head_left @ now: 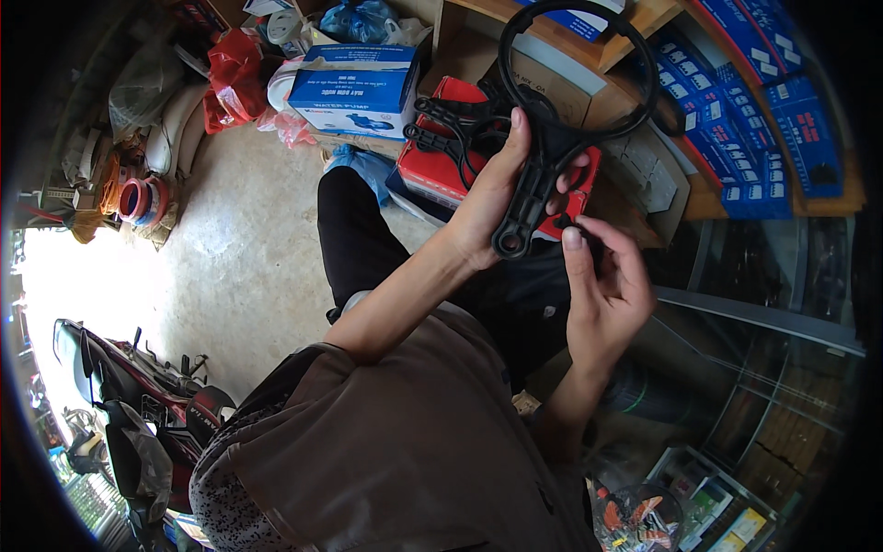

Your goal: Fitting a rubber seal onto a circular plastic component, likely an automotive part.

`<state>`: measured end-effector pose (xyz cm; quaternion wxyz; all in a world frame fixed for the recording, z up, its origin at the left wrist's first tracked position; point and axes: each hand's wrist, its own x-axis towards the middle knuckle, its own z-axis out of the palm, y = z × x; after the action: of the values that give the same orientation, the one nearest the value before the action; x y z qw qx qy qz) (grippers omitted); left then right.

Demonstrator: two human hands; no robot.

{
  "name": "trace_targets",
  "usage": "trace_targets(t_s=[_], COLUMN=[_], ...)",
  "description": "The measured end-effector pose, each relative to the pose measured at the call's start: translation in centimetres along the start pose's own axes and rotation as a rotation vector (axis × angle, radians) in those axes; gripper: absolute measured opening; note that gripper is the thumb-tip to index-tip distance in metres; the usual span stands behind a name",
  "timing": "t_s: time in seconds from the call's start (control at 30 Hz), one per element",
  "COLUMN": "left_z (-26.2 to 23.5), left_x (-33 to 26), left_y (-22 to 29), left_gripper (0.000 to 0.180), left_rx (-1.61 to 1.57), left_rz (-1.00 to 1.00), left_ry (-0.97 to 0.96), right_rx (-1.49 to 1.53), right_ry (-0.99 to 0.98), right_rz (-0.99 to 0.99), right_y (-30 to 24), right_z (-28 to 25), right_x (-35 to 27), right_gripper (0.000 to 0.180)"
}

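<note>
The left hand [490, 201] clasps a black ring-ended bracket [556, 140]; the right hand [607, 293] pinches a small dark part [563, 221] beside it.

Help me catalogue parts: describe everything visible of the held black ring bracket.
The black ring bracket, apparently moulded plastic, has a large open ring and a ribbed, recessed shank ending in a round eyelet. No break shows. It slants, ring to the upper right, eyelet low. The left hand grips the shank, thumb along its left side.
</note>
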<state>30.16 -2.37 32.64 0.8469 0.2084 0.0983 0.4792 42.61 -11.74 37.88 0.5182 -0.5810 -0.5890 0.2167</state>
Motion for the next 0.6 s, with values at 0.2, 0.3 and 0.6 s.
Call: trace_targets(t_s=[0.2,0.3,0.6], left_z=[1.7,1.5,1.5], left_x=[-0.6,-0.3,-0.4], left_y=[-0.3,-0.1,-0.1], left_gripper=[0.061,0.054,0.052], left_rx=[0.158,0.215,0.210], left_rz=[0.031,0.107,0.116], left_ry=[0.278,0.331,0.416], right_rx=[-0.314,-0.380,-0.297], right_ry=[-0.025,-0.075,-0.046], right_rz=[-0.358,-0.389,-0.474], right_y=[1.0,2.0,2.9], right_z=[1.5,2.2,3.2], right_x=[1.4,0.9,1.6], right_gripper=[0.021,0.023,0.025])
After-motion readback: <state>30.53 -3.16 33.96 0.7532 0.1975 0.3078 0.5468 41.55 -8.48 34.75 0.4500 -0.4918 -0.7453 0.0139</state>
